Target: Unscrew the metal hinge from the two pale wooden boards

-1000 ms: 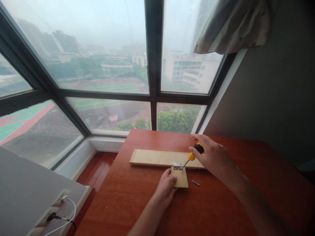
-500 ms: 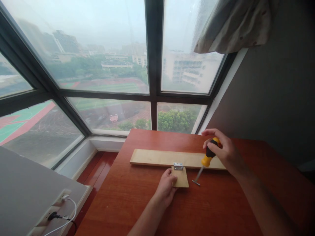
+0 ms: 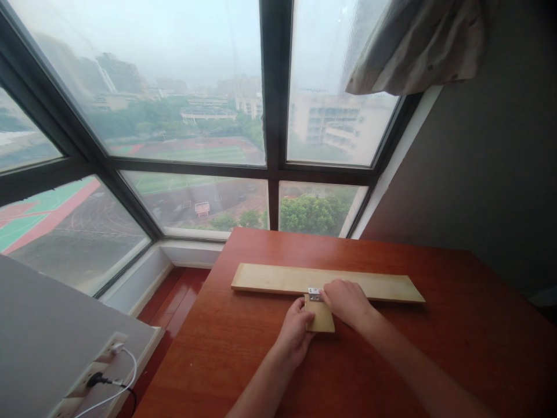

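Observation:
A small, thin piece of wood (image 3: pixel 322 319) is gripped at its left edge by my left hand (image 3: pixel 292 331), the thumb lying on its face. A silver metal bracket (image 3: pixel 314 294) with several holes sits at the piece's upper edge, against the front edge of a long pale wooden board (image 3: pixel 278 278). My right hand (image 3: pixel 348 301) is closed, with its fingertips on the bracket's right end. The palm side of that hand is hidden, and no screwdriver shows.
Both wooden parts are on a reddish-brown table (image 3: pixel 195 360). Large windows (image 3: pixel 187 128) stand behind it, and a curtain (image 3: pixel 418 52) hangs at upper right. At lower left, cables run from wall sockets (image 3: pixel 93 377).
My right hand has moved left and down from beside the board to the bracket. The yellow-and-black screwdriver it held is out of sight. My left hand keeps its grip on the small piece.

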{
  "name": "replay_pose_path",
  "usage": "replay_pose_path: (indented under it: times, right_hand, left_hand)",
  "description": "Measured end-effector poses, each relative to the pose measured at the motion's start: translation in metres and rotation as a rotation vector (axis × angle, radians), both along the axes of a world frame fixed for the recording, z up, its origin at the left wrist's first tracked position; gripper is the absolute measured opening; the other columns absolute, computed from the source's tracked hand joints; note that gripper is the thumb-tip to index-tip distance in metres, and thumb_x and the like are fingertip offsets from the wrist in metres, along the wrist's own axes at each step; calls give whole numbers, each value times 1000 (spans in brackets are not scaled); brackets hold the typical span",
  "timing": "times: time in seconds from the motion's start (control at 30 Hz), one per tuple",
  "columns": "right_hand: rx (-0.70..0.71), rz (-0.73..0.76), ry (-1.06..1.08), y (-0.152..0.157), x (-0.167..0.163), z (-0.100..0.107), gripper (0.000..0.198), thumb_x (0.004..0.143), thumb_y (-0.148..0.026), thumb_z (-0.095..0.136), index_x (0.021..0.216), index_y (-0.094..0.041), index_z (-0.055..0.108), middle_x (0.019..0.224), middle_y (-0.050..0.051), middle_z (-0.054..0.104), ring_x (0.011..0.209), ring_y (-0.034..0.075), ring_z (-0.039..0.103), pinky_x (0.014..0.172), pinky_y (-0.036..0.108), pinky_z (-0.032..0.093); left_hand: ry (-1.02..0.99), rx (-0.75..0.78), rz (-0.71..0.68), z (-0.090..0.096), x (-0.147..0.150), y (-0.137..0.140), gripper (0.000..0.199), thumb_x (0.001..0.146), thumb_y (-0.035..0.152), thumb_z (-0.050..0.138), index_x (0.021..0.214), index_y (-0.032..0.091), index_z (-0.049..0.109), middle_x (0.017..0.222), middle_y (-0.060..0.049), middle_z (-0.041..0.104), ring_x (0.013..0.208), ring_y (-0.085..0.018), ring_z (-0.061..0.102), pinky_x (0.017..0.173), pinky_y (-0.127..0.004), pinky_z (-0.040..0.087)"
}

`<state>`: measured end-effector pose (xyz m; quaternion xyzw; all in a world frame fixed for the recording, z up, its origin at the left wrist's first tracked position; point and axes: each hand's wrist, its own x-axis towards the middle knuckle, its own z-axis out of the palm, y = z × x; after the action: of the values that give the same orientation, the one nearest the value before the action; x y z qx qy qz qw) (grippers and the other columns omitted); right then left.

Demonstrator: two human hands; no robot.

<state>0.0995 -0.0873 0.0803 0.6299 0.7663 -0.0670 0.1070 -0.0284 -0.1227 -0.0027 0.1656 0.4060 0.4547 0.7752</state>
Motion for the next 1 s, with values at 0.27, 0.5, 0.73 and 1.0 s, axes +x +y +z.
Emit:
replay_pose_path:
  times: [0.27,0.5,0.73,1.0]
  right_hand:
    - [5,63,32,-1,3,2,22,87,-26,48,92,-18,68,94,11,69,86,26,66,67,31,41]
    - [-7,112,74,-3,2,4,15,87,-25,51,90,-22,65,94,5,67,83,20,65,63,28,36]
    - [27,50,64,-1,0,1,21,90,-30,47,94,-21,66,97,8,67,87,22,65,69,29,40]
    - [0,29,7,-1,-1,-3,27,91,-27,45,90,-16,70,92,15,70,83,25,67,68,31,43]
  left_hand:
    - [-11,7,1,1,0,-1,42,54,5,57,95,16,55,87,-6,65,73,-18,61,62,-26,46]
    - [-21,2,3,0,0,-1,41,53,6,58,92,17,56,81,-3,62,70,-16,59,61,-25,45]
    - [-29,6,6,-2,0,0,40,53,6,59,92,17,56,81,-3,61,71,-17,59,62,-26,46]
    - [0,-3,18,2,2,-2,42,53,5,57,94,16,55,87,-6,65,73,-17,61,61,-25,46]
